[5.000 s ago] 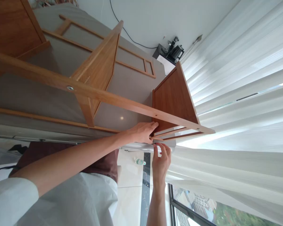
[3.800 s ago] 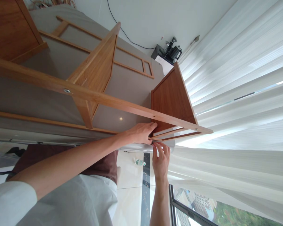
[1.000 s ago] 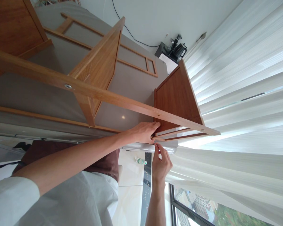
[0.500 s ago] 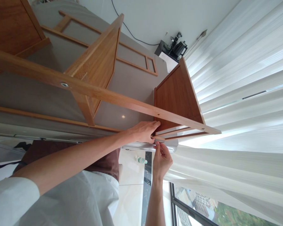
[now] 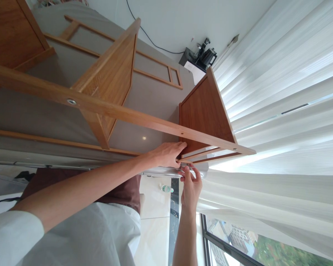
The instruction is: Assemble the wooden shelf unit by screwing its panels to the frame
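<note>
A wooden frame of orange-brown slats and panels stands on a grey surface, its long rail (image 5: 144, 119) crossing the view. My left hand (image 5: 168, 155) is closed around the frame's lower corner, below the right end panel (image 5: 204, 111), thumb and fingers on either side of the wood. Just outside that corner, my right hand (image 5: 191, 186) has its thumb and fingers bent close together at the end slat (image 5: 205, 159). Something small and thin may be between the fingertips; it is too small to name. A middle panel (image 5: 111, 70) stands upright to the left.
A flat wooden ladder-like frame (image 5: 158, 74) lies on the grey surface (image 5: 152, 99) behind. A black kettle (image 5: 208, 57) stands on a small cabinet by the wall. White curtains (image 5: 288, 140) hang at the right. A plastic bottle (image 5: 165, 188) is on the floor.
My right hand's fingers have loosened from a tight pinch and spread slightly at the corner. My left hand keeps its hold. The whole view has shifted a little.
</note>
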### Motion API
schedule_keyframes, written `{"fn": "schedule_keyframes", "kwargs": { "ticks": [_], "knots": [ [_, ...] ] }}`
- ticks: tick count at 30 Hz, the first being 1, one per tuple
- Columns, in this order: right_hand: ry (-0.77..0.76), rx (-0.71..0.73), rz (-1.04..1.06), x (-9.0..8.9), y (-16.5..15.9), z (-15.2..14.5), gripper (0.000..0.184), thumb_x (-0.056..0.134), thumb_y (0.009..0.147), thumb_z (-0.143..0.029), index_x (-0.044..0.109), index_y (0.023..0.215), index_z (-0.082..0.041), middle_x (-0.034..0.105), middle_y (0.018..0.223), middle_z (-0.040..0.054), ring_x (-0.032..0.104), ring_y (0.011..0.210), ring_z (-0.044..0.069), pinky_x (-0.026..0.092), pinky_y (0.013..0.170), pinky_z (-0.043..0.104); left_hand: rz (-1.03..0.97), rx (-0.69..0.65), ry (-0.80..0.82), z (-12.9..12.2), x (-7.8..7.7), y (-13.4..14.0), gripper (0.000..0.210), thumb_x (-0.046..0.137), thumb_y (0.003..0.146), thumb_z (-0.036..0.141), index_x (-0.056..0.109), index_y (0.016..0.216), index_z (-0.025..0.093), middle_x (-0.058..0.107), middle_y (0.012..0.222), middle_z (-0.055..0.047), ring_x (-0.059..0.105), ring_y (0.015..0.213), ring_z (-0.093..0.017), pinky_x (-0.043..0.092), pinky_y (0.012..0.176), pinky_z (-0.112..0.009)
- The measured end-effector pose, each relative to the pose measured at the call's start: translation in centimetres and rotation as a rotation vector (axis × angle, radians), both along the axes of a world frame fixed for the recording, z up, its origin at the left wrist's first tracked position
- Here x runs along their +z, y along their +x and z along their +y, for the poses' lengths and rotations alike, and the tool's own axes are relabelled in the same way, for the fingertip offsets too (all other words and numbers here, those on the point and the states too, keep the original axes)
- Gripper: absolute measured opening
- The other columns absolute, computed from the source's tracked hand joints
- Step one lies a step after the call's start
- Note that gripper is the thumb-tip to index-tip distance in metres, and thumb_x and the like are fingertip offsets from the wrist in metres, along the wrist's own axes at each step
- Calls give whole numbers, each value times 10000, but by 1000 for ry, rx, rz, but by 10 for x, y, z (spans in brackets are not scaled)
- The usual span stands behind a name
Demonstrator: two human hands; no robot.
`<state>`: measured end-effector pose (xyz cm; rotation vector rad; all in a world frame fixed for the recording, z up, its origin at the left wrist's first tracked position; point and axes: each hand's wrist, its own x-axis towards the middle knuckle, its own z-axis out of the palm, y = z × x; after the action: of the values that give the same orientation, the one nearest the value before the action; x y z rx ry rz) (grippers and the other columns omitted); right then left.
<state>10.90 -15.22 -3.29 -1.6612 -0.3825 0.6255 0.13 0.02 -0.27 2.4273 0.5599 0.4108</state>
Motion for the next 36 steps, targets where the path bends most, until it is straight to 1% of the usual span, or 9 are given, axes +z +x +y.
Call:
{"fn": "schedule_keyframes", "kwargs": {
  "ticks": [5, 9, 13, 16, 19, 22, 26, 29, 36],
  "knots": [
    [-11, 11, -146, 5, 0, -5, 585, 785, 799, -463, 542, 1272, -220, 768, 880, 47, 717, 759, 184, 444, 610, 242, -15, -1, 17, 0, -2, 1, 413, 674, 756, 334, 466, 1088, 201, 674, 1131, -87, 679, 912, -261, 438, 664, -323],
    [38, 51, -149, -1, 2, -4, 514, 795, 792, -420, 565, 1203, -214, 770, 907, 53, 711, 777, 176, 454, 643, 251, -20, -7, 18, 1, -4, 2, 409, 665, 763, 337, 463, 1091, 200, 670, 1125, -87, 674, 914, -257, 435, 667, -321],
    [54, -1, -155, -6, 6, -3, 489, 793, 788, -408, 590, 1180, -194, 769, 893, 54, 720, 825, 196, 481, 699, 278, -21, 0, 11, 0, -2, 1, 396, 654, 763, 340, 464, 1082, 202, 671, 1113, -86, 674, 905, -259, 428, 659, -326],
    [57, -22, -219, -5, 6, -4, 397, 784, 789, -428, 660, 1063, -169, 763, 918, 76, 724, 880, 228, 512, 739, 309, -15, 0, 8, 0, -1, 0, 382, 651, 755, 316, 466, 1071, 208, 676, 1122, -82, 678, 893, -259, 421, 638, -330],
    [53, 33, -330, -1, 2, -8, 286, 727, 846, -432, 678, 945, -168, 756, 944, 88, 724, 894, 231, 532, 758, 321, -20, 5, 14, 0, -3, 1, 401, 664, 749, 319, 460, 1077, 210, 677, 1131, -80, 678, 907, -263, 434, 649, -332],
    [15, 93, -471, 1, -1, -11, 254, 635, 923, -426, 662, 986, -182, 751, 950, 80, 725, 894, 219, 538, 763, 317, -29, 8, 27, 0, -5, 2, 414, 672, 752, 339, 452, 1077, 208, 674, 1129, -81, 676, 915, -263, 445, 664, -332],
    [-124, 118, -798, -3, 0, -13, 263, 558, 968, -424, 679, 1024, -198, 752, 960, 63, 705, 821, 178, 514, 748, 286, -20, -4, 14, 0, -4, 1, 415, 677, 753, 343, 449, 1073, 213, 673, 1123, -75, 678, 902, -258, 442, 657, -330],
    [-173, 157, -994, -6, 2, -14, 277, 526, 986, -413, 692, 1032, -196, 756, 950, 57, 674, 742, 155, 486, 700, 265, -7, -7, 5, 1, -2, 0, 411, 672, 760, 341, 450, 1082, 214, 673, 1128, -75, 680, 910, -261, 448, 660, -333],
    [-185, 200, -1009, -6, 0, -17, 270, 501, 999, -385, 690, 1089, -214, 750, 977, 48, 654, 754, 149, 466, 700, 258, -14, 4, 8, 0, -4, 1, 447, 689, 749, 347, 450, 1103, 216, 675, 1143, -80, 682, 937, -276, 463, 675, -334]
  ]
}}
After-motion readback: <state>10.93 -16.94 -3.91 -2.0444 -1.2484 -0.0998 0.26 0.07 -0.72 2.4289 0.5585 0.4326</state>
